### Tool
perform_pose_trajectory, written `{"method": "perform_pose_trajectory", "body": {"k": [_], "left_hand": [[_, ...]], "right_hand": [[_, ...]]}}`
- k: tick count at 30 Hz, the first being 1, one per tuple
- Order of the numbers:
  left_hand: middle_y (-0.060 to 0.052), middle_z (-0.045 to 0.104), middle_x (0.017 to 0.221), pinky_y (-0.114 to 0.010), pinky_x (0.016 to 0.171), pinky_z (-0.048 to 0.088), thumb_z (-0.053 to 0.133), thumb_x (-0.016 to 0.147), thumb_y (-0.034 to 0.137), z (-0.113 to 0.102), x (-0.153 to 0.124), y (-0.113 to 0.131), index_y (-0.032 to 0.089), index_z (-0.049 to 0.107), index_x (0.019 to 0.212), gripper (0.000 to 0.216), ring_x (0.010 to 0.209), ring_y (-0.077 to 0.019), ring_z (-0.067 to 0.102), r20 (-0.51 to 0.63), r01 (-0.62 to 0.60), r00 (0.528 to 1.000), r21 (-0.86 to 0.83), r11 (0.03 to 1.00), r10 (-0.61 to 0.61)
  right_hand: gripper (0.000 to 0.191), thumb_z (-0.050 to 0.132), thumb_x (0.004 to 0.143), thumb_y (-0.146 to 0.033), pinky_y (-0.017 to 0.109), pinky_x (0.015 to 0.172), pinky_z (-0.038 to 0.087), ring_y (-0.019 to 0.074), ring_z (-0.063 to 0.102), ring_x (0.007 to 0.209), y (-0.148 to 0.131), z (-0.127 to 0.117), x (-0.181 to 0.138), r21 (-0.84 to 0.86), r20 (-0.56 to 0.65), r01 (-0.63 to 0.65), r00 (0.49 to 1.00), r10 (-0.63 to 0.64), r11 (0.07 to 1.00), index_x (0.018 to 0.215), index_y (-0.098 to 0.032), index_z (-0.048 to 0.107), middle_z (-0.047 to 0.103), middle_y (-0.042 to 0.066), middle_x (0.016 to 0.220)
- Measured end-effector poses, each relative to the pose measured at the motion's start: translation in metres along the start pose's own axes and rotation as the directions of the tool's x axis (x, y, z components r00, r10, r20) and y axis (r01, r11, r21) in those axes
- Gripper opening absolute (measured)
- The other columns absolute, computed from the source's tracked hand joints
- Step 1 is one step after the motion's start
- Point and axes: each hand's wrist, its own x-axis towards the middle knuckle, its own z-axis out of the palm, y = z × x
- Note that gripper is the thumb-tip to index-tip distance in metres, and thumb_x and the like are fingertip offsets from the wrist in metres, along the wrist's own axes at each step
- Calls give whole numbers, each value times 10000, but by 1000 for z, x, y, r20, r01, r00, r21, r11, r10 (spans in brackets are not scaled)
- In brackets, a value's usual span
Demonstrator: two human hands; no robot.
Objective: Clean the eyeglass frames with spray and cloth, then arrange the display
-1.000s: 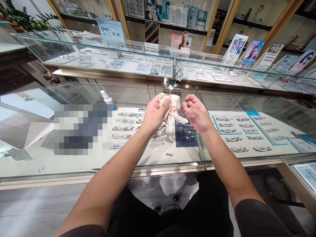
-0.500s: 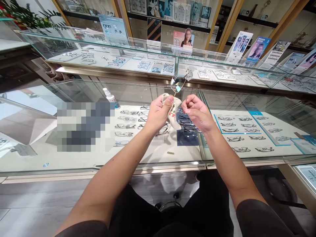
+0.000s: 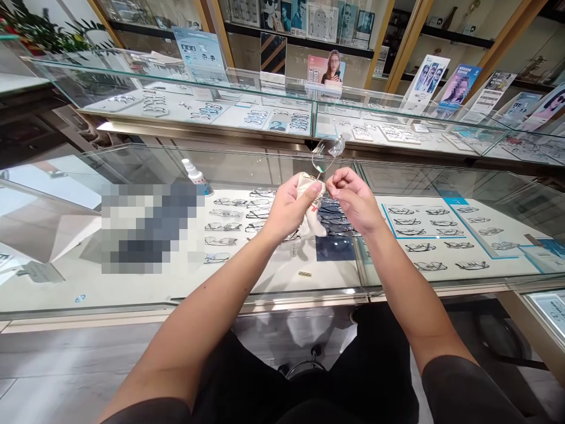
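My left hand [image 3: 291,207] is closed around a white cloth [image 3: 315,224] with red lettering, its thumb pressed on top. Out of the cloth's upper end stick thin-rimmed eyeglasses [image 3: 338,146], tilted up and away from me. Part of their frame is hidden by the cloth and fingers. My right hand [image 3: 355,203] is closed in a pinch right beside the cloth's upper edge. Whatever lies between its fingertips is too small to make out. Below both hands, rows of spectacles [image 3: 223,227] lie under the glass counter top [image 3: 273,282].
A white spray bottle [image 3: 196,175] stands at the counter's back left. A small gold-coloured piece [image 3: 304,273] lies near the front. More spectacles [image 3: 431,266] are at the right. Behind runs a second glass display case [image 3: 198,121] with upright cards. A blurred patch [image 3: 150,229] covers the left.
The eyeglasses have shifted slightly right and turned in the cloth. My right fingertips have come closer to the cloth, and my left hand has moved a little right and down.
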Motion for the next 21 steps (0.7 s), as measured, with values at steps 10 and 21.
{"method": "perform_pose_trajectory", "body": {"k": [10,21], "left_hand": [[10,551,675,-276,632,391,608,982,754,-2,1,-7,188,577,748,613,642,-128,450,77,-114,992,214,970,100],[-3,632,762,-258,654,400,711,935,708,-5,1,-8,168,669,945,542,697,-141,517,154,-80,987,266,961,39]], "right_hand": [[226,948,780,-464,323,881,573,176,701,913,22,11,-3,12,-185,13,983,-10,1000,864,-275,858,815,0,957],[350,958,706,-515,294,718,531,135,617,756,14,10,0,76,-222,-108,967,123,991,910,-247,863,802,7,919]]}}
